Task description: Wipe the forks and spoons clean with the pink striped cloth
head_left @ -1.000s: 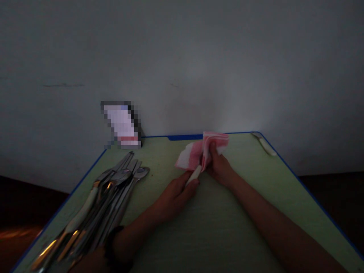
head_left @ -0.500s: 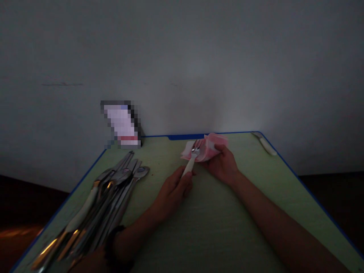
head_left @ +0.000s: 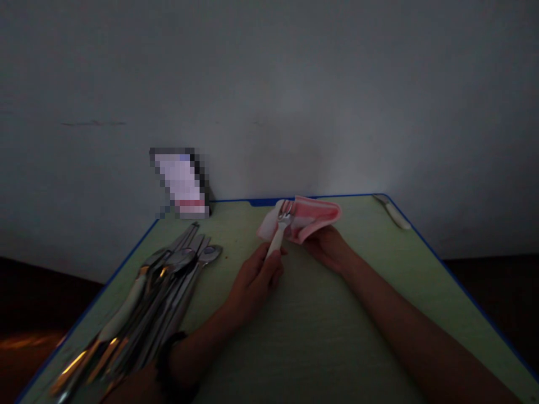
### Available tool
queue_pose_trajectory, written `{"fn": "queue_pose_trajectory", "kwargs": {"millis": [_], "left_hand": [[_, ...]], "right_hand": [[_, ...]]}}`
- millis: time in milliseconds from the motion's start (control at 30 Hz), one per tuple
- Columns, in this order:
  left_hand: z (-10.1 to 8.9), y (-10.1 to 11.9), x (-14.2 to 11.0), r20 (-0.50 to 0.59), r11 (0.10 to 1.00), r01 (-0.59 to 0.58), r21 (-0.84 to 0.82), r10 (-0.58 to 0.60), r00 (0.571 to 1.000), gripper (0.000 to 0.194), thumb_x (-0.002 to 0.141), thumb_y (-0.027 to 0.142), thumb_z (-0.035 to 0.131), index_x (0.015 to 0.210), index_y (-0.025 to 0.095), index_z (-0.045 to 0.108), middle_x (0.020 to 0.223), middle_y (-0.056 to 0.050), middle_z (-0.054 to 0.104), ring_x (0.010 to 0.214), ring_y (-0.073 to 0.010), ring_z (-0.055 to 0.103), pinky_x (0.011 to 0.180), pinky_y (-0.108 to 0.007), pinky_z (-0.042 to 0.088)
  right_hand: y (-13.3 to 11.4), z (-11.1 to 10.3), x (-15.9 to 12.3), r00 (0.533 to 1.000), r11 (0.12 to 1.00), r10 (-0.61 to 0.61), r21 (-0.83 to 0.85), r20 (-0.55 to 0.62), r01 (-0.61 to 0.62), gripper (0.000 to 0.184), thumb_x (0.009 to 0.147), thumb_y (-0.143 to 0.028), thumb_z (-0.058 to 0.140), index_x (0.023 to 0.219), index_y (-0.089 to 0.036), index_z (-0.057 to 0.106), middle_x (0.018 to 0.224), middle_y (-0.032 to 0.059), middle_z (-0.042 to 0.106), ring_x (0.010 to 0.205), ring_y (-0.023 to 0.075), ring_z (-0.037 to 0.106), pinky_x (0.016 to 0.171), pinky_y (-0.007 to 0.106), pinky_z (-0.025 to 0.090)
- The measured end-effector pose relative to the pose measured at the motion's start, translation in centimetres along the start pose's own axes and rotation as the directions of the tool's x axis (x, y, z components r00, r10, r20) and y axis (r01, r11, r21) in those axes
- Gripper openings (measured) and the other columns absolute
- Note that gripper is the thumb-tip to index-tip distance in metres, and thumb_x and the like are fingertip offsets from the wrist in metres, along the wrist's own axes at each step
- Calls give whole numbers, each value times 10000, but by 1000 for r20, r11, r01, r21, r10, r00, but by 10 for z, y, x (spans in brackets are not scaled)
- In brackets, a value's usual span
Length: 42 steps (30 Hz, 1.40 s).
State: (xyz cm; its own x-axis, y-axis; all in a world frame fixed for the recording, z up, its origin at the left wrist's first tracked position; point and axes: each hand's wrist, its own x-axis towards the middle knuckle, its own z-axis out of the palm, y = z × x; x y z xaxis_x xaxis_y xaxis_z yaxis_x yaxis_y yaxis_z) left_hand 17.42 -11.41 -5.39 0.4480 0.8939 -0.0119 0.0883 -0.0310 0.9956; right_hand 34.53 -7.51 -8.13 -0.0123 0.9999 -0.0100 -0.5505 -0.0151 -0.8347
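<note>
I have the fork point(head_left: 277, 238) in my left hand point(head_left: 252, 283), its pale handle clamped between my thumb and fingers. The metal head points away from me, tines up, over the left part of the pink and white cloth point(head_left: 315, 216). I cannot tell whether the tines touch the fabric.

My right hand point(head_left: 330, 251) is at the near edge of the cloth, with the fingers going out of sight beneath it, so I cannot tell how far they are closed. The cloth's right end curls into a loose fold, open toward me. Both hands are above the far half of the green tabletop point(head_left: 320, 325), which has a blue edge.

To my left, a pile of cutlery point(head_left: 160, 303) lies directly on the tabletop, handles mostly toward me, with a spoon point(head_left: 209, 255) at its right side. Beyond the pile, a pixelated device point(head_left: 183, 182) with a lit screen leans near the wall point(head_left: 337, 84). A pale-handled utensil point(head_left: 394, 213) lies by the far right corner. On my left wrist is a dark band point(head_left: 166, 367).
</note>
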Motion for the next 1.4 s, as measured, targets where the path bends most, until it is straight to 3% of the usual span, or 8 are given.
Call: {"fn": "queue_pose_trajectory", "kwargs": {"millis": [100,267,400,533,767,933,1200,1400], "left_hand": [[0,0,0,-30,1000,-9,2,9,1000,217,911,387,387,949,188,463,563,80,374,429,-71,345,403,-182,259],[-1,0,0,-48,998,-2,64,5,999,242,920,409,371,895,187,463,590,72,390,453,-75,362,424,-189,286],[-2,1,-1,8,982,13,188,-15,1000,247,917,394,386,896,173,492,570,67,416,462,-88,388,446,-200,313],[-2,1,-1,19,964,11,264,-17,1000,267,921,401,372,886,174,509,580,58,435,485,-95,406,460,-201,321],[-1,-2,1,70,917,-23,398,-5,998,298,929,420,353,913,185,538,638,34,510,553,-116,467,528,-219,355],[-1,1,0,115,878,-103,467,55,992,263,924,375,385,978,187,561,826,-18,615,720,-163,550,659,-256,402],[-2,2,1,144,878,-133,460,74,987,251,926,341,378,1021,186,551,928,-41,624,843,-189,563,770,-285,410],[-2,-1,0,160,898,-104,427,38,986,285,916,381,375,991,177,560,744,-20,577,688,-177,527,624,-269,415]], "right_hand": [[-2,0,0,1000,995,22,93,22,-24,149,557,-60,620,669,-157,640,720,7,643,719,139,568,776,289,456],[-4,-1,1,997,977,53,210,-59,-39,158,650,-182,616,804,-215,635,841,5,658,791,157,583,809,304,467],[-8,-1,-2,997,990,53,126,49,-59,141,715,-265,581,832,-211,639,858,38,663,836,192,595,820,355,472],[-17,4,-8,998,998,60,22,11,-61,117,705,-267,589,800,-226,643,815,32,665,859,199,593,818,358,476],[-18,9,-10,979,976,183,99,92,-192,175,719,-369,576,761,-209,630,732,36,662,874,216,611,774,365,491],[-5,0,-11,981,984,153,-105,119,-141,279,662,-327,704,881,-167,639,785,29,677,728,161,620,733,314,478],[0,2,-9,998,983,42,-179,52,-32,238,698,-385,671,806,-174,647,719,0,659,640,123,577,647,260,448],[7,-3,-6,995,979,63,-189,-80,-78,333,693,-507,632,726,-175,637,559,-5,596,627,160,573,593,267,437]]}}
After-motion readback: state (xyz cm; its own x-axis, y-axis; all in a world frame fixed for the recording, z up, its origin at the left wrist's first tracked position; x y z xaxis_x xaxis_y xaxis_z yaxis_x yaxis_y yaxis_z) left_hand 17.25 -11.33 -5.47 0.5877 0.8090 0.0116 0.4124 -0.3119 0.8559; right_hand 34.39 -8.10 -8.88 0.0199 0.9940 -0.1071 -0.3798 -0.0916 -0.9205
